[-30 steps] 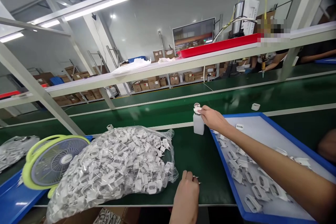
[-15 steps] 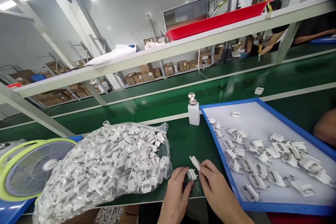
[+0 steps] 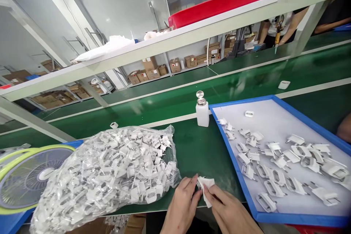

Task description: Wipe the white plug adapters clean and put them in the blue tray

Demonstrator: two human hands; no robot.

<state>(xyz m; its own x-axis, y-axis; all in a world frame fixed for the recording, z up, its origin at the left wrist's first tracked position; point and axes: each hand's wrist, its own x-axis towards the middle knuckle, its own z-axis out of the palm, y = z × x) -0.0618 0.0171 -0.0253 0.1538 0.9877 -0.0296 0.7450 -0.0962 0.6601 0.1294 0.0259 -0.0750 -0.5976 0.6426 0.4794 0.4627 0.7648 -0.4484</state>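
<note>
While a filled clear bag (image 3: 106, 175) is being supported by the green bench (image 3: 189, 146), a partly hidden plug piece (image 3: 199, 182) is being gripped by the left hand (image 3: 180, 204) near the front edge; against it, a white cloth (image 3: 207, 186) is being pinched by the right hand (image 3: 228, 209), left of the blue-rimmed tray (image 3: 301, 218).

The bare left hand (image 3: 181, 202) is bent in a pinch. The bare right hand (image 3: 228, 208) curls just beside it.

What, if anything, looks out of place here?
Two loose white pieces: one past the tray's far edge, another behind the bag. They look stray because similar pieces sit grouped inside those containers. I see no spill.
</note>
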